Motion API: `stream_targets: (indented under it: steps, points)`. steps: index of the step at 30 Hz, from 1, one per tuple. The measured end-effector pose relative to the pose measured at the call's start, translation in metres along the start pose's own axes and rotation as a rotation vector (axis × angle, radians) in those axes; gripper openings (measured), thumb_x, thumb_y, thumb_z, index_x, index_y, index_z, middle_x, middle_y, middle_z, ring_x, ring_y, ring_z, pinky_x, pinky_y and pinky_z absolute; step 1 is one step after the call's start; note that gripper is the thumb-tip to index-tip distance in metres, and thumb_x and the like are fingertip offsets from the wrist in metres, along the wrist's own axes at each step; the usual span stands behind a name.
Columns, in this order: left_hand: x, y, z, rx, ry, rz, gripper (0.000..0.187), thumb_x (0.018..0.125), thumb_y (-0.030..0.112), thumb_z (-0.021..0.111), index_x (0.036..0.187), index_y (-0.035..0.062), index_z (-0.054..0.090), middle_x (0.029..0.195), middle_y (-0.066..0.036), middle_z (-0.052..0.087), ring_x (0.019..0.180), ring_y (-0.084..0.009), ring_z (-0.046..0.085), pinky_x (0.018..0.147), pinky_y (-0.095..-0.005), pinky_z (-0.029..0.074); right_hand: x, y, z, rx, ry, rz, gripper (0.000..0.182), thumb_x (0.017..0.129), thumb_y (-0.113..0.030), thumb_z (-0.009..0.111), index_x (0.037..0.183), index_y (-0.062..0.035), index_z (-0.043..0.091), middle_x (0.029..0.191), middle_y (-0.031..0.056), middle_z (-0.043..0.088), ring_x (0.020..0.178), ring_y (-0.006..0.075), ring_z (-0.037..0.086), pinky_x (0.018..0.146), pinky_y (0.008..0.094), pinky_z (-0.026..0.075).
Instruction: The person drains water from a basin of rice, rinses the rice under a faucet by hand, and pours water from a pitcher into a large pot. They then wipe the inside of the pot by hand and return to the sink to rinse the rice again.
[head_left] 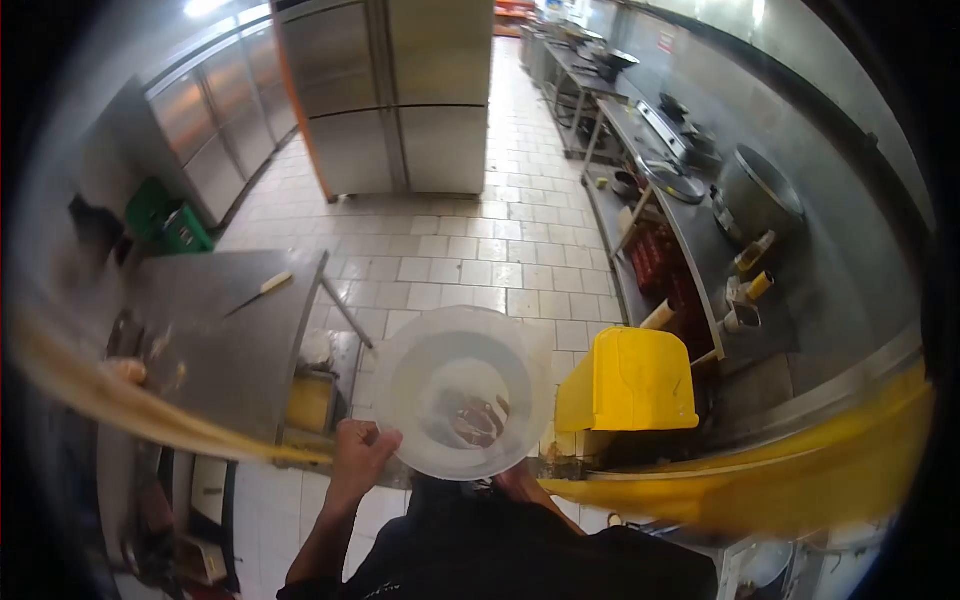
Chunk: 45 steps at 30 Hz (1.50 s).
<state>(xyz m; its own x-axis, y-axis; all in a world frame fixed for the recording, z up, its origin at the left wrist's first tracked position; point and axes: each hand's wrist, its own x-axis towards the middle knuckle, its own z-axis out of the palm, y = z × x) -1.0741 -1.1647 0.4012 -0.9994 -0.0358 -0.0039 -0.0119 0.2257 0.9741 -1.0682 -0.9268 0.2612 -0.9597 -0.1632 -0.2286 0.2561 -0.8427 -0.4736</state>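
Observation:
A round translucent bowl (pixel 455 385) is in front of my body, its open top facing me. My left hand (pixel 366 446) is at its lower left rim, fingers curled in and thumb tip near the rim. What those fingers hold, if anything, does not show. From the lower right, my right hand (pixel 518 482) reaches under the bowl and holds it, with its fingers mostly hidden. A reddish-brown shape (pixel 478 422) shows in the lower part of the bowl. I cannot tell whether it lies inside or is seen through the wall.
A yellow bin (pixel 640 380) stands right of the bowl. At left is a metal table (pixel 225 330) with a knife (pixel 262 292). Steel cabinets (pixel 400 110) stand ahead. The right counter (pixel 700 215) bears a large pot (pixel 758 195). Blurred yellow edges cross both sides.

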Motion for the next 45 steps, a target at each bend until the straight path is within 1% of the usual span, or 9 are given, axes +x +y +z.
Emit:
stream_targets:
  steps: [6, 9, 12, 18, 20, 23, 27, 36, 45]
  points:
    - [0.186, 0.021, 0.035, 0.098, -0.191, 0.111, 0.040, 0.076, 0.025, 0.067, 0.054, -0.0051, 0.050, 0.044, -0.010, 0.037, 0.042, -0.0108, 0.036, 0.045, -0.0338, 0.031, 0.141, -0.045, 0.005, 0.176, 0.087, -0.200, 0.048, 0.101, -0.037, 0.039, 0.142, -0.0180, 0.024, 0.146, 0.0206, 0.034, 0.130, 0.0415, 0.041, 0.100, 0.0677, 0.037]
    - [0.289, 0.033, 0.060, 0.191, -0.355, 0.411, 0.038, 0.078, 0.024, 0.066, 0.059, -0.0070, 0.055, 0.045, -0.016, 0.042, 0.040, -0.0199, 0.038, 0.046, -0.0355, 0.034, 0.209, -0.080, 0.007, 0.152, 0.107, -0.289, 0.049, 0.100, -0.038, 0.041, 0.142, -0.0186, 0.023, 0.146, 0.0204, 0.034, 0.131, 0.0413, 0.039, 0.101, 0.0670, 0.036]
    - [0.385, 0.051, 0.100, 0.223, -0.527, 0.265, 0.038, 0.079, 0.024, 0.067, 0.061, -0.0073, 0.056, 0.047, -0.018, 0.045, 0.040, -0.0248, 0.044, 0.047, -0.0362, 0.036, 0.267, -0.115, 0.008, 0.179, 0.164, -0.367, 0.050, 0.098, -0.039, 0.045, 0.141, -0.0197, 0.028, 0.144, 0.0167, 0.037, 0.133, 0.0392, 0.036, 0.101, 0.0649, 0.036]
    - [0.534, 0.110, 0.217, 0.187, -0.763, 0.452, 0.042, 0.082, 0.030, 0.066, 0.061, -0.0057, 0.058, 0.046, -0.017, 0.046, 0.039, -0.0224, 0.039, 0.046, -0.0360, 0.035, 0.371, -0.215, -0.020, 0.473, 0.151, -0.548, 0.044, 0.098, -0.037, 0.045, 0.137, -0.0176, 0.040, 0.144, 0.0159, 0.039, 0.131, 0.0411, 0.039, 0.100, 0.0628, 0.038]
    - [0.577, 0.125, 0.263, 0.175, -0.834, 0.455, 0.044, 0.083, 0.033, 0.066, 0.062, -0.0055, 0.059, 0.046, -0.016, 0.046, 0.040, -0.0197, 0.038, 0.046, -0.0353, 0.035, 0.398, -0.261, -0.029, 0.381, 0.299, -0.647, 0.044, 0.099, -0.035, 0.043, 0.138, -0.0175, 0.037, 0.145, 0.0175, 0.037, 0.131, 0.0423, 0.038, 0.100, 0.0606, 0.040]
    - [0.631, 0.149, 0.337, 0.256, -0.969, 0.287, 0.047, 0.088, 0.038, 0.064, 0.070, -0.0055, 0.065, 0.048, -0.009, 0.049, 0.045, -0.0095, 0.043, 0.045, -0.0315, 0.035, 0.432, -0.331, -0.055, 0.313, 0.335, -0.727, 0.043, 0.100, -0.035, 0.040, 0.139, -0.0166, 0.035, 0.145, 0.0191, 0.036, 0.132, 0.0432, 0.037, 0.102, 0.0599, 0.040]
    - [0.682, 0.195, 0.447, 0.074, -1.030, 0.427, 0.048, 0.084, 0.039, 0.068, 0.070, -0.0060, 0.067, 0.046, 0.000, 0.043, 0.044, -0.0081, 0.037, 0.042, -0.0306, 0.028, 0.481, -0.440, -0.087, 0.330, 0.173, -0.855, 0.045, 0.101, -0.036, 0.037, 0.141, -0.0142, 0.030, 0.146, 0.0195, 0.035, 0.133, 0.0424, 0.037, 0.104, 0.0599, 0.038]
    - [0.802, 0.283, 0.683, -0.014, -1.217, 0.598, 0.052, 0.082, 0.046, 0.071, 0.069, -0.0043, 0.069, 0.049, -0.005, 0.054, 0.042, -0.0101, 0.047, 0.041, -0.0292, 0.034, 0.554, -0.664, -0.159, 0.284, 0.263, -0.928, 0.050, 0.102, -0.041, 0.034, 0.141, -0.0105, 0.036, 0.143, 0.0141, 0.042, 0.131, 0.0281, 0.043, 0.105, 0.0478, 0.041]
    - [0.892, 0.387, 0.904, -0.029, -1.384, 0.535, 0.054, 0.080, 0.054, 0.070, 0.070, 0.0010, 0.066, 0.058, -0.005, 0.056, 0.052, -0.0121, 0.052, 0.051, -0.0268, 0.039, 0.587, -0.834, -0.220, 0.265, 0.301, -1.223, 0.065, 0.094, -0.043, 0.055, 0.143, -0.0060, 0.033, 0.144, 0.0141, 0.041, 0.130, 0.0331, 0.044, 0.102, 0.0503, 0.045]
